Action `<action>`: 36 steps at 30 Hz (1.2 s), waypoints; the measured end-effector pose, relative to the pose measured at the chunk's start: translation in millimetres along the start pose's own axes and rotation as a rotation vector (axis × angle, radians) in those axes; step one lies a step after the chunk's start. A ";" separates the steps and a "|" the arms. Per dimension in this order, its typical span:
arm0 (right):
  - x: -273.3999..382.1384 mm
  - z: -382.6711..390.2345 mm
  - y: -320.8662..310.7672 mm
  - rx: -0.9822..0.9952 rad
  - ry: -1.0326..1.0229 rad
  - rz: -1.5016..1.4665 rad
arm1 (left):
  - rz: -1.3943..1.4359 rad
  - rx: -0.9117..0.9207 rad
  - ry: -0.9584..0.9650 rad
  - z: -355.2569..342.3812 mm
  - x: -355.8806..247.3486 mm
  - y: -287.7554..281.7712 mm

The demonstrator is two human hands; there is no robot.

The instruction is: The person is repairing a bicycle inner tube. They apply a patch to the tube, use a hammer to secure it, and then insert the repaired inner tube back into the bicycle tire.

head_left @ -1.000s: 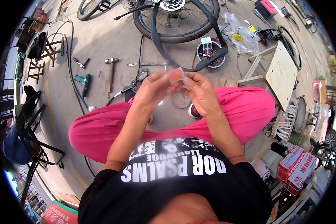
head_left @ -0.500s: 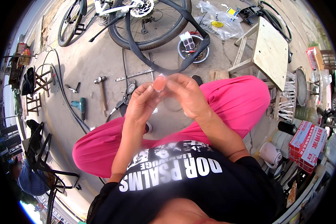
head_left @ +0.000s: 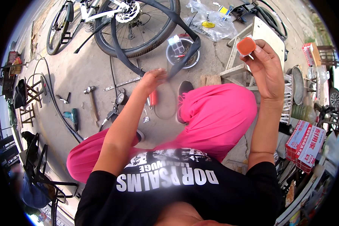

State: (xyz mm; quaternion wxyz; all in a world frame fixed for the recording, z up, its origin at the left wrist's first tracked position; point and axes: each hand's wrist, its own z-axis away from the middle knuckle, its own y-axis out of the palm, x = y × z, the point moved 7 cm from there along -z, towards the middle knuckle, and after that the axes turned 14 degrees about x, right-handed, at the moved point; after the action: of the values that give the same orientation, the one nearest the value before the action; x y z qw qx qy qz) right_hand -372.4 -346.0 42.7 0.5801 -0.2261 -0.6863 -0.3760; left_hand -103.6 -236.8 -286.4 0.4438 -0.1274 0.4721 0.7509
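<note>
The right hand point(head_left: 266, 67) stood raised in the upper right of the frame, grasping an orange patch point(head_left: 246, 46) between thumb and fingertips. The patch was gripped at its edge, where pale, clear film showed; this hold appeared to leave its broad face uncovered. It was held up in front of the wooden stool point(head_left: 265, 32), well apart from the ground.

The left hand point(head_left: 152, 81) was near the middle of the frame, over the lower loop of a black inner tube point(head_left: 194, 47). Owing to blur, it could not be established whether the fingers were clenched on the tube, resting against it or released.

The tube ran in a wide loop across the wheel point(head_left: 160, 39) at the upper middle and down toward the person, which seemed to put its near end within reach. Beside it, a sheet of dark patches point(head_left: 176, 45) lay at a white bowl point(head_left: 168, 55), probably set there to stay off the ground.

A red-handled tool point(head_left: 153, 98) lay just below the left hand. A pressure gauge point(head_left: 121, 98), hammer point(head_left: 93, 107) and drill point(head_left: 74, 116) were spread to the left, presumably to remain reachable from the seated position.
</note>
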 end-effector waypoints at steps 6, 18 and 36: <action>-208.8 -34.0 -74.5 -0.073 0.291 -0.413 | -0.666 -0.250 -0.074 -116.0 53.1 -53.9; -386.0 -66.3 -116.5 -0.172 0.598 -0.653 | -0.322 -0.022 -0.139 -103.3 35.5 -3.4; -280.8 -112.8 -49.6 0.116 0.275 -0.745 | 0.138 0.553 -0.206 -48.9 -38.9 73.0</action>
State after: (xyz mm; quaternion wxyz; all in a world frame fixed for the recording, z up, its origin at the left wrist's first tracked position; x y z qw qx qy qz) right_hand -275.7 -429.0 -236.2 0.5025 0.1238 -0.6572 -0.5479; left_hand -149.9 -310.0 -244.7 0.4550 0.1075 0.6189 0.6311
